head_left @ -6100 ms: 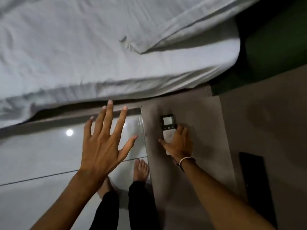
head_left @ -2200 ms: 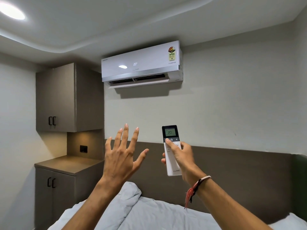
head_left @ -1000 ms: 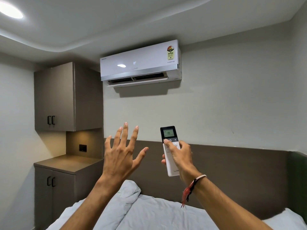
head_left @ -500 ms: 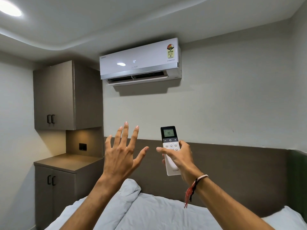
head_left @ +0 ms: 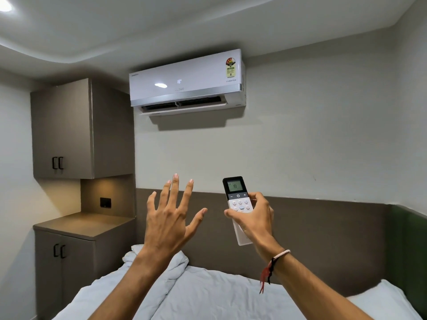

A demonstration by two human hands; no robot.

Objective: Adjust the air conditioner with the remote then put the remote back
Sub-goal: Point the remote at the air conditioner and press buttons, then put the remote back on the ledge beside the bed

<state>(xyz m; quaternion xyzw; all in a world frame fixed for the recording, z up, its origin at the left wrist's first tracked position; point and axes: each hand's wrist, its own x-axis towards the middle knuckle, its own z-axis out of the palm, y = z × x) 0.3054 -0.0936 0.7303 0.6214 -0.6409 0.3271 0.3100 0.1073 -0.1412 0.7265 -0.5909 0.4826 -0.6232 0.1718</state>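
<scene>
White plastic and a dark screen part make up the remote (head_left: 238, 205), and you hold it upright in your right hand (head_left: 253, 221), raised in front of the brown headboard panel (head_left: 323, 232). Your fingers wrap the lower body of the remote from behind and from the right side, and your thumb (head_left: 233, 214) lies across the front, at the lower left of the button field. The small screen at the top of the remote shows 18. The bottom end of the remote comes out below your palm. On your right wrist there is a thread bracelet (head_left: 276, 262) with a red tassel that hangs down.

Your left hand (head_left: 169, 222) holds nothing. It is lifted beside the remote, apart from it, with all fingers spread wide and the back of the hand toward you.

The air conditioner (head_left: 187, 83) is mounted high on the pale wall, above both hands and well apart from them. Its front display also reads 18, and the flap at its underside stands open. A coloured sticker is at its upper right corner.

To the left of the unit a grey-brown wall cabinet (head_left: 62, 130) hangs above a lower cabinet (head_left: 67, 269) with a flat top; between them is a lit niche with a dark switch plate (head_left: 105, 202). Below your arms lies the bed with white wrinkled bedding (head_left: 208, 294).
</scene>
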